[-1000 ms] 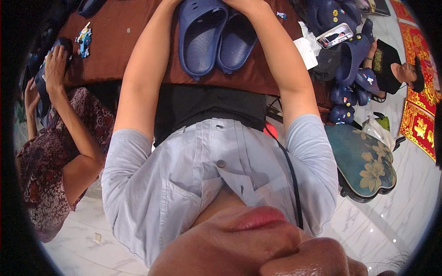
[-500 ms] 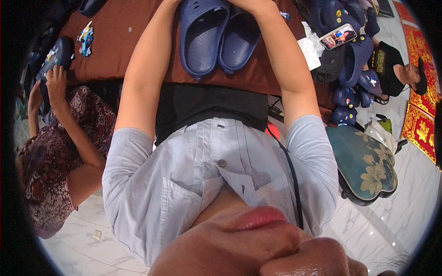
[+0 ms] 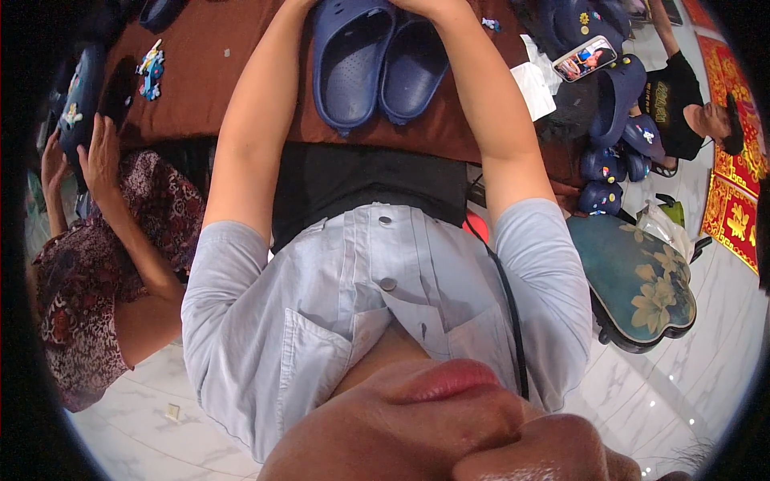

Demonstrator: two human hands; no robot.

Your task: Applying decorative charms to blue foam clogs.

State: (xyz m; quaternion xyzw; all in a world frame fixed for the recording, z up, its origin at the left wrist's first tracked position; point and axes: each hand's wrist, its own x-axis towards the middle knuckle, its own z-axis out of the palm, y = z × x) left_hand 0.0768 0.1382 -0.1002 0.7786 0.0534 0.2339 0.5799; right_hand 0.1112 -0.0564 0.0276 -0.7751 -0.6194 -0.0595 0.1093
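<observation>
Two forearms (image 3: 249, 120) are reached out over a brown cloth (image 3: 188, 92); the left hand is cut off by the far rim, and only a sliver of the right hand (image 3: 413, 4) is shown, so whether fingers are spread, pressed together or pinching anything cannot be told. Between the forearms, a pair of navy clogs (image 3: 345, 92) is set side by side on the cloth, heels near, toes far. Handling at the toe end is judged to be the step in hand; for the next move, the pair would need to be kept steady there. Farther left, loose charms (image 3: 150, 72) are laid, and a decorated clog (image 3: 76, 104) is handled by a co-worker's hands (image 3: 103, 164). At right, white paper (image 3: 533, 92), a lit phone (image 3: 585, 58) and stacked clogs (image 3: 599, 166) are placed.
</observation>
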